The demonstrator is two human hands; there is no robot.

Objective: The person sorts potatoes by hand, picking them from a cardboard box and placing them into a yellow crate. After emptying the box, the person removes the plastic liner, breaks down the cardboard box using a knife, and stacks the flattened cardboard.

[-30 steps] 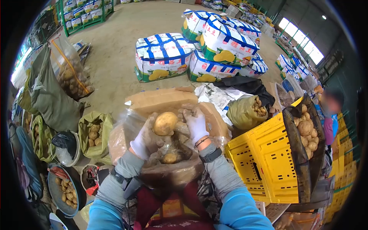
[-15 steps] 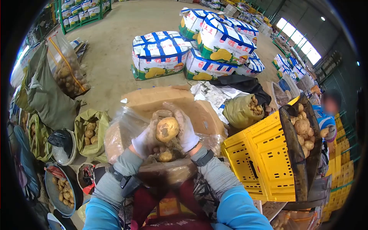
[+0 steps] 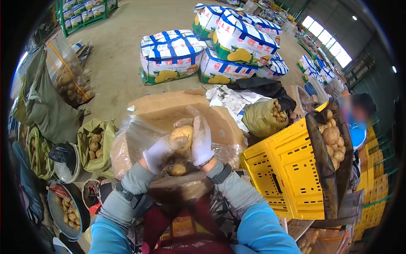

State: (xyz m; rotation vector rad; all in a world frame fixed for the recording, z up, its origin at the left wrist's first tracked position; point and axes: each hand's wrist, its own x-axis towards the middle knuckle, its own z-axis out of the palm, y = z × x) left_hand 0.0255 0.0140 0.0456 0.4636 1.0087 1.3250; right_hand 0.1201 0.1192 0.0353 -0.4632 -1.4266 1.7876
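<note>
A large yellow potato (image 3: pixel 181 138) is held between my two white-gloved hands above an open clear plastic bag (image 3: pixel 139 142). My left hand (image 3: pixel 160 152) cups it from below and the left. My right hand (image 3: pixel 201 142) presses flat against its right side, fingers pointing up. A smaller potato (image 3: pixel 178 169) lies lower down inside the bag, just under my hands. The bag sits in front of a brown cardboard box (image 3: pixel 169 108).
A yellow plastic crate (image 3: pixel 283 178) stands at the right, with a dark sack of potatoes (image 3: pixel 332 139) on it. Green sacks of potatoes (image 3: pixel 95 144) lie at the left, a pan of small potatoes (image 3: pixel 67 209) at lower left. Printed boxes (image 3: pixel 169 55) are stacked ahead. Another person (image 3: pixel 357 122) stands far right.
My right hand has closed in flat against the potato's right side. The potato has turned edge-on between both hands and dropped slightly.
</note>
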